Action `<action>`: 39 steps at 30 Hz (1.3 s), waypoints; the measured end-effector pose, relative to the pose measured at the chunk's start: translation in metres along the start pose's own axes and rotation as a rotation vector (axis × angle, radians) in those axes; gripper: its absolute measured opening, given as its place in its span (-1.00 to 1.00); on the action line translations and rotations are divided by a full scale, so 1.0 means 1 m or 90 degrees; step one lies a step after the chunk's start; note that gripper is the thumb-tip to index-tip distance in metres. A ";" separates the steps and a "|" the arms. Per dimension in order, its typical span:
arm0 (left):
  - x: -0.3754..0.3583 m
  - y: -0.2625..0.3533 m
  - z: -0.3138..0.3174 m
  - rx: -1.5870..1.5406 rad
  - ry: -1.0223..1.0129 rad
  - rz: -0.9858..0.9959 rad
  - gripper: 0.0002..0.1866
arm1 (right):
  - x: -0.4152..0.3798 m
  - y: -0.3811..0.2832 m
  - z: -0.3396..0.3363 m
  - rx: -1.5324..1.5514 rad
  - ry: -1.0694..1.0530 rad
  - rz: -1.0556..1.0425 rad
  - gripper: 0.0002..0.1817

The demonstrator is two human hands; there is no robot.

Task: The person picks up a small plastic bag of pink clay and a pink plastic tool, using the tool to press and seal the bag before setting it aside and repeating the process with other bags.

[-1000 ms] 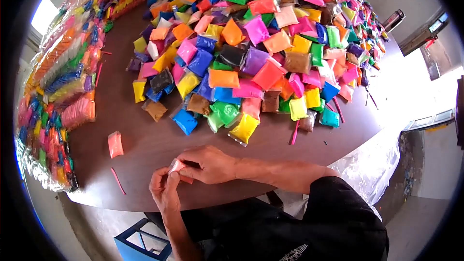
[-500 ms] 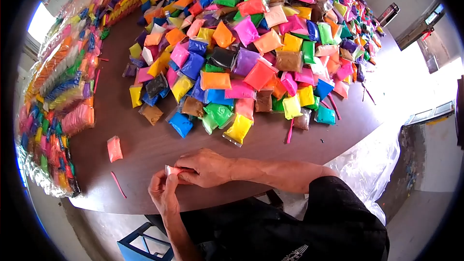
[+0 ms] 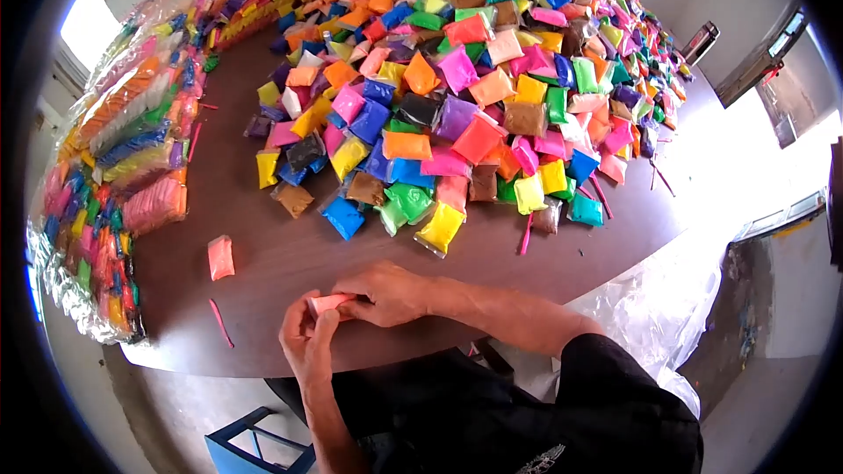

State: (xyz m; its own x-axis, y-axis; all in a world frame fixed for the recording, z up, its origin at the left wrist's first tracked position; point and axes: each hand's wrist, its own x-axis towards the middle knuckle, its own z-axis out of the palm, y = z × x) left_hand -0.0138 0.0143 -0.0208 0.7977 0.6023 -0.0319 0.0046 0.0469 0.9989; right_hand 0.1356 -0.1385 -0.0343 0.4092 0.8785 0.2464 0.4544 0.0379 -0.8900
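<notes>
A small pinkish packet [image 3: 330, 302] is pinched between both of my hands, over the near edge of the brown table. My left hand [image 3: 307, 333] grips its left end with thumb and fingers. From the right, my right hand [image 3: 383, 295] closes on its other end, covering part of it. Another salmon-pink packet [image 3: 221, 258] lies flat on the table, left of and beyond my hands. Near it rests a thin pink plastic stick [image 3: 221, 323]. Beyond my hands rises a big heap of coloured packets [image 3: 457, 123].
Clear bags of neatly stacked coloured packets [image 3: 132, 167] line the table's left side. Crumpled clear plastic sheeting [image 3: 650, 307] hangs at the right edge. A blue stool [image 3: 255, 443] stands on the floor below. More thin sticks lie by the heap, including a pink stick [image 3: 526, 235].
The view has shifted slightly. Both hands keep hold of the pinkish packet, and more of its surface shows between the fingers now.
</notes>
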 end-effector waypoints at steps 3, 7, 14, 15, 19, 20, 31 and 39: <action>0.001 0.001 -0.006 0.111 -0.044 0.011 -0.77 | -0.003 -0.006 0.000 -0.043 -0.022 -0.006 -0.78; -0.005 0.003 -0.007 0.162 -0.062 0.043 -0.82 | -0.011 -0.020 0.001 -0.042 -0.039 0.044 -0.76; -0.015 0.011 -0.015 0.190 -0.035 0.112 -0.83 | -0.022 -0.035 0.013 0.031 0.014 0.100 -0.73; -0.016 0.010 -0.017 0.188 -0.044 0.102 -0.80 | -0.025 -0.035 0.017 0.028 0.005 0.099 -0.73; -0.016 0.006 -0.025 0.179 -0.104 0.071 -0.72 | -0.033 -0.033 0.037 0.008 0.125 0.103 -0.79; -0.016 0.006 -0.026 0.174 -0.095 0.065 -0.72 | -0.035 -0.032 0.041 0.037 0.165 0.102 -0.81; -0.018 -0.007 -0.029 0.166 -0.054 0.133 -0.77 | -0.028 -0.047 0.048 -0.042 0.165 0.068 -0.77; -0.017 0.001 -0.030 0.150 -0.109 0.068 -0.71 | -0.034 -0.033 0.046 0.064 0.170 0.157 -0.83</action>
State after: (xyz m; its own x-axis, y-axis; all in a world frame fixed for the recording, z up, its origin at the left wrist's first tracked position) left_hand -0.0452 0.0286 -0.0206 0.8911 0.4499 0.0597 0.0392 -0.2074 0.9775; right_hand 0.0701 -0.1472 -0.0313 0.6950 0.7120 0.0998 0.2420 -0.1009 -0.9650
